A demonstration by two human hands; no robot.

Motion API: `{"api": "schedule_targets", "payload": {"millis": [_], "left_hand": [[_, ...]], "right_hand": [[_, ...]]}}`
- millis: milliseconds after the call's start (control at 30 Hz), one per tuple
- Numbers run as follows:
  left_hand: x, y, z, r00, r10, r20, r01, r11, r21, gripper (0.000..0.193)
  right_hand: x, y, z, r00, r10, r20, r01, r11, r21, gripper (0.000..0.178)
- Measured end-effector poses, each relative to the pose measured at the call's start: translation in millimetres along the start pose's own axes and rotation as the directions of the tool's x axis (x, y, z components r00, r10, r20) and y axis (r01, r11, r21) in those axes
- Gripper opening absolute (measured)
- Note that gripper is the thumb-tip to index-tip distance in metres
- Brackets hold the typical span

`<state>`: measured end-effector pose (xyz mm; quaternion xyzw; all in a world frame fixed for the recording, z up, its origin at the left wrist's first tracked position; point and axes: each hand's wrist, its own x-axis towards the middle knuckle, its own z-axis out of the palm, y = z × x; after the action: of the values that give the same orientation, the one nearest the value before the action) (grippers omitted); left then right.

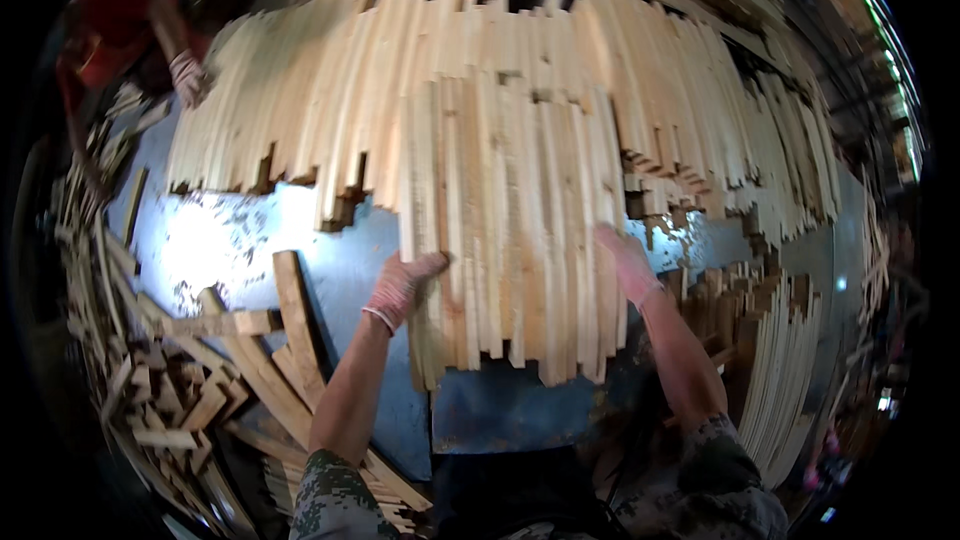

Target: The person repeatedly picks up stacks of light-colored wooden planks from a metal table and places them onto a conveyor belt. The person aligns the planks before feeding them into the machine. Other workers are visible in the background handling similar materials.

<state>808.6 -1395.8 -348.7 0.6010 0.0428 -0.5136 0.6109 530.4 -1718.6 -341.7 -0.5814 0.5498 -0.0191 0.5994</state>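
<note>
A wide row of pale wooden strips [510, 230], laid side by side with uneven ends, lies in front of me. My left hand [405, 290], in a pinkish-white work glove, grips the row's left edge, thumb on top. At the right edge, my gloved right hand [630, 262] presses in from the other side, its fingers partly hidden and a little blurred. The strips between my hands overlap a broader layer of similar wooden strips [340, 70] spread farther back. Beneath is a metal tabletop [515, 410].
At the far left, a person in red [110, 25] rests a gloved hand [187, 80] by the strips. Loose thick wood pieces [300, 310] and offcuts [175, 395] are heaped at the lower left. Another stack of strips [780, 370] stands at the right.
</note>
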Motion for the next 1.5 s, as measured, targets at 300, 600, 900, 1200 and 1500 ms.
{"api": "schedule_targets", "payload": {"millis": [300, 600, 900, 1200, 1500], "left_hand": [[-159, -77, 19, 0.988, -0.116, -0.1, 0.118, 0.993, 0.012, 0.07], [-335, -165, 36, 0.969, 0.001, -0.245, -0.041, 0.987, -0.158, 0.075], [-515, -264, -12, 0.844, 0.065, -0.533, -0.295, 0.885, -0.361, 0.096], [-696, -390, -91, 0.536, -0.007, -0.844, -0.635, 0.656, -0.408, 0.058], [-766, -529, -229, 0.449, -0.171, -0.877, -0.702, 0.539, -0.465, 0.063]], "right_hand": [[-112, 105, -41, 0.997, -0.045, 0.06, 0.031, 0.976, 0.214, 0.055], [-162, 149, -87, 0.958, -0.147, 0.245, 0.142, 0.989, 0.034, 0.049], [-274, 80, 47, 0.766, -0.306, 0.565, 0.343, 0.938, 0.043, 0.045], [-460, 102, 287, 0.449, -0.106, 0.887, 0.422, 0.9, -0.106, 0.035], [-565, 208, 488, 0.331, 0.183, 0.926, 0.496, 0.801, -0.336, 0.041]]}}
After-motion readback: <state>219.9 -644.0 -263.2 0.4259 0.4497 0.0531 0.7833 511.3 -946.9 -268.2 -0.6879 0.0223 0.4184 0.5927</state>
